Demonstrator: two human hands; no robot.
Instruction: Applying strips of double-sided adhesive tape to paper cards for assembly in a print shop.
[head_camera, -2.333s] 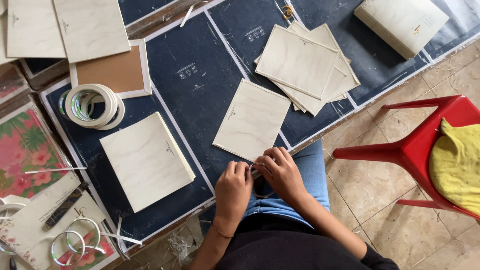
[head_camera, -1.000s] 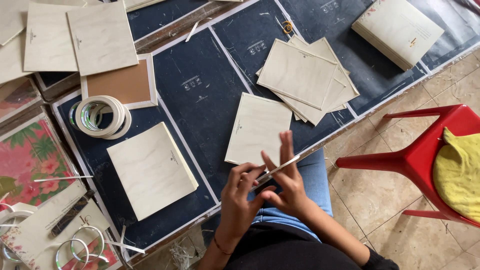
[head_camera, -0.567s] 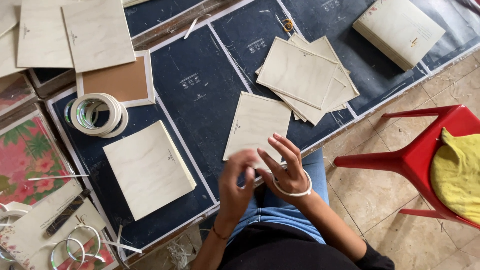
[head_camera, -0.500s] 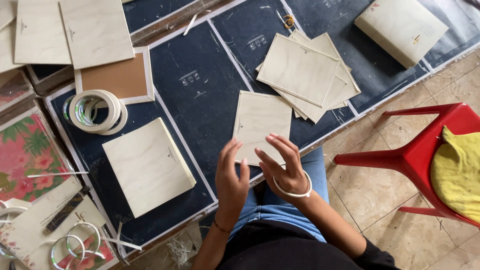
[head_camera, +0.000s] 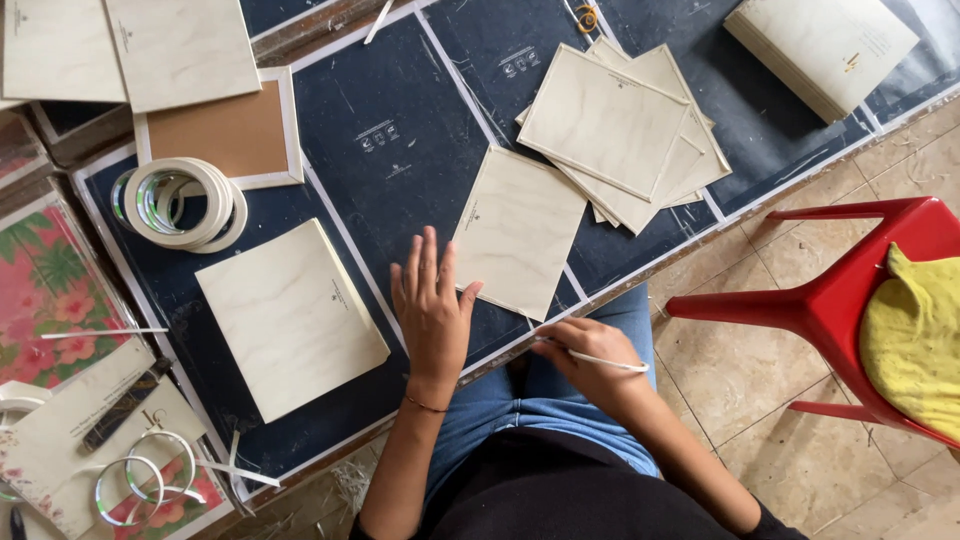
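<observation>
Left hand (head_camera: 432, 312) lies flat, palm down, fingers stretched forward and close together, wrist straight. Right hand (head_camera: 588, 352) is curled near the lap, fingers seemingly pinched shut, forearm bent back toward the body.

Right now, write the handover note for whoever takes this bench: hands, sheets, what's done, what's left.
Left hand: flat on the dark mat, fingers spread, thumb at the edge of the single sheet. It holds nothing.
Right hand: closed on a thin white strip at the mat's near edge.
Sheets: the single sheet lies alone in front; a loose fanned pile behind it; a thick stack to the left; another stack far right. Tape rolls sit left.
Done: the fanned sheets show pale edging, it seems.
Left: the strip is not yet on the single sheet.
</observation>
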